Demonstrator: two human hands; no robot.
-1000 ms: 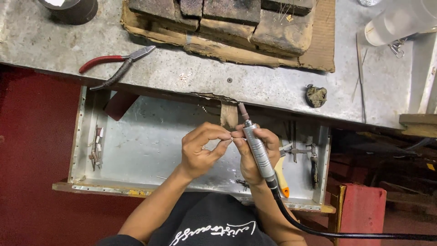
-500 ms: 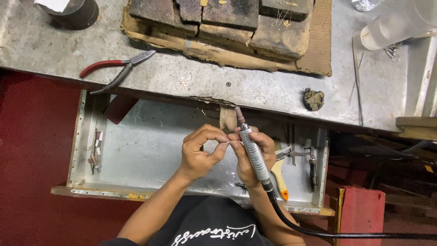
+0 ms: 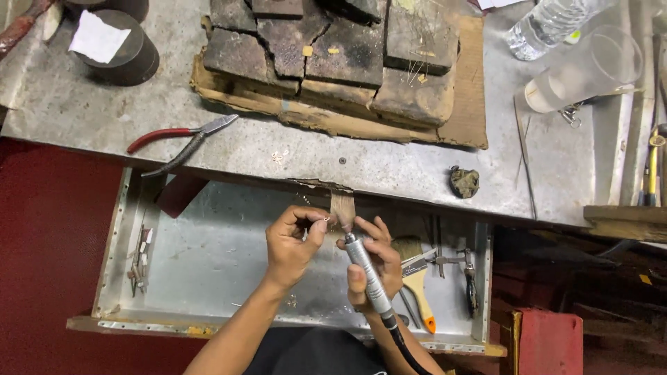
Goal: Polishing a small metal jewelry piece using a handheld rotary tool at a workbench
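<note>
both forearms are bare from the elbow down to the wrist; no sleeve, watch, bracelet or glove shows on either. the left hand (image 3: 292,243) and the right hand (image 3: 372,267) are bare too, with no ring to be seen on any of the fingers (image 3: 306,212). the nails look short and unpainted, though they are small in the view. just below the forearms, at the bottom edge of the picture, a strip of dark, near-black garment (image 3: 313,354) covers the torso; its cut and any print on it cannot be made out here.
</note>
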